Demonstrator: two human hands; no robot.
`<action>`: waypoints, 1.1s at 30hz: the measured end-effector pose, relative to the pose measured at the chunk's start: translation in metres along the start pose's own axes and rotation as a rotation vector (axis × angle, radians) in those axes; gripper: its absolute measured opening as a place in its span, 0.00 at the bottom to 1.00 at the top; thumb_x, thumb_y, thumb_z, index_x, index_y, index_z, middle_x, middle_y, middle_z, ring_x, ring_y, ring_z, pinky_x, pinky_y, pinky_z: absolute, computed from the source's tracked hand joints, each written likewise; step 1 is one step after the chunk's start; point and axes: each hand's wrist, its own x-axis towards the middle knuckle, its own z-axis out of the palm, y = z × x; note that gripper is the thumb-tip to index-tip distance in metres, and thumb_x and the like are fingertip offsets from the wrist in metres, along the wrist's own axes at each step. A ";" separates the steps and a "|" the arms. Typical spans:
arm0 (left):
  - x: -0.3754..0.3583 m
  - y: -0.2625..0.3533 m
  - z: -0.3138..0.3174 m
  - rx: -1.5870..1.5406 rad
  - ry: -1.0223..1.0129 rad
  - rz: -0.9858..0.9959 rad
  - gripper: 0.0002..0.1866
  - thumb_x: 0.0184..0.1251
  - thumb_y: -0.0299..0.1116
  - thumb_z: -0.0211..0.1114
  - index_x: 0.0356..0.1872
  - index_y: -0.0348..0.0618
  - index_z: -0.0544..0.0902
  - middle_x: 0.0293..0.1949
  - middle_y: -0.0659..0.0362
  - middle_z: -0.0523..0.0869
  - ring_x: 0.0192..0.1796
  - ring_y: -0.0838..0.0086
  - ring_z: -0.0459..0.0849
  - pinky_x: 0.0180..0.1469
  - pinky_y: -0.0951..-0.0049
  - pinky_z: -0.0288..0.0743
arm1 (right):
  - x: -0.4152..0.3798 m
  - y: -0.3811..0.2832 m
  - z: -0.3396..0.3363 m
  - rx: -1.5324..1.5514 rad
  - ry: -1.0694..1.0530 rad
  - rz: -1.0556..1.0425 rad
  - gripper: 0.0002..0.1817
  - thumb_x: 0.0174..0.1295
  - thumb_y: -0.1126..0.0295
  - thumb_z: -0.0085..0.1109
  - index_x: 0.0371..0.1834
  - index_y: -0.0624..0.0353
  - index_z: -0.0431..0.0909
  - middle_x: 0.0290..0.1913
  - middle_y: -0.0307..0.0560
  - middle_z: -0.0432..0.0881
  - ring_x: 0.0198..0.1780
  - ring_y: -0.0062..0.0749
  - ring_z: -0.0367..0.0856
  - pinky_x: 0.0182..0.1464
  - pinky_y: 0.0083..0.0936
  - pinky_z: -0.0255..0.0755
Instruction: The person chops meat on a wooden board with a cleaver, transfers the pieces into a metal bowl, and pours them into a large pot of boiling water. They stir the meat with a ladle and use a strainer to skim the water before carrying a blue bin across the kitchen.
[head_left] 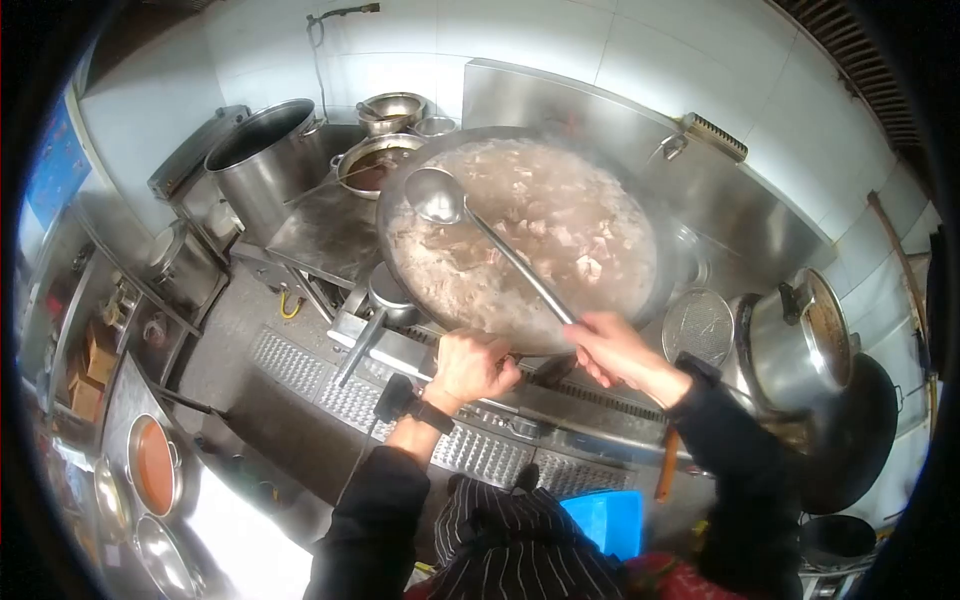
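Note:
A large round wok (390, 240) holds cloudy, steaming liquid with pale chunks of food (590, 268) in it. My right hand (612, 348) is closed round the handle of a long metal ladle (520, 262). The ladle's bowl (436, 195) is over the upper left part of the wok, near the rim. My left hand (474, 368) is closed at the wok's near edge; its fingers are curled and what they grip there is mostly hidden. A dark band with a small black object is on my left wrist.
A tall steel pot (262, 170) and a pan of brown sauce (378, 168) stand at the left. A round strainer (698, 326) and a lidded pot (800, 345) are at the right. A blue bin (606, 522) sits below. Bowls, one with red sauce (154, 466), are lower left.

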 end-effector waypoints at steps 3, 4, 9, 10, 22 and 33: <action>-0.003 -0.002 0.004 -0.011 0.009 -0.013 0.08 0.44 0.36 0.65 0.17 0.46 0.77 0.18 0.56 0.79 0.22 0.57 0.80 0.28 0.59 0.75 | -0.026 -0.007 0.000 0.139 -0.045 0.020 0.12 0.77 0.63 0.54 0.42 0.62 0.73 0.23 0.32 0.71 0.15 0.13 0.67 0.12 0.17 0.60; -0.004 -0.003 0.004 -0.003 0.002 -0.011 0.07 0.44 0.37 0.65 0.19 0.46 0.79 0.19 0.57 0.80 0.23 0.56 0.80 0.29 0.58 0.76 | -0.030 -0.005 0.000 0.232 -0.074 0.043 0.10 0.77 0.63 0.54 0.44 0.60 0.72 0.23 0.32 0.70 0.15 0.14 0.67 0.12 0.17 0.60; -0.005 0.001 0.000 -0.015 -0.024 -0.011 0.06 0.45 0.34 0.65 0.20 0.46 0.79 0.21 0.57 0.79 0.27 0.57 0.80 0.32 0.58 0.75 | -0.048 -0.008 0.006 0.294 -0.162 0.142 0.08 0.78 0.64 0.52 0.44 0.56 0.70 0.23 0.31 0.68 0.15 0.12 0.64 0.12 0.16 0.58; -0.004 0.003 0.000 -0.024 0.006 -0.008 0.06 0.46 0.33 0.65 0.19 0.45 0.77 0.21 0.57 0.77 0.27 0.57 0.79 0.32 0.59 0.73 | -0.050 -0.006 0.007 0.299 -0.195 0.175 0.08 0.78 0.64 0.52 0.44 0.55 0.70 0.23 0.31 0.68 0.15 0.12 0.64 0.12 0.16 0.57; -0.008 0.003 0.007 -0.004 -0.002 -0.024 0.04 0.46 0.30 0.64 0.19 0.45 0.77 0.22 0.56 0.78 0.28 0.58 0.79 0.33 0.60 0.71 | -0.124 0.027 -0.002 0.584 -0.361 0.428 0.17 0.79 0.58 0.48 0.63 0.54 0.72 0.24 0.35 0.67 0.16 0.17 0.62 0.14 0.20 0.56; -0.007 0.001 0.008 0.023 -0.030 0.012 0.05 0.45 0.30 0.62 0.17 0.47 0.75 0.19 0.55 0.77 0.24 0.55 0.78 0.30 0.58 0.69 | -0.242 0.078 -0.027 1.083 -0.231 0.447 0.20 0.81 0.59 0.46 0.67 0.56 0.73 0.22 0.33 0.59 0.16 0.15 0.56 0.14 0.17 0.49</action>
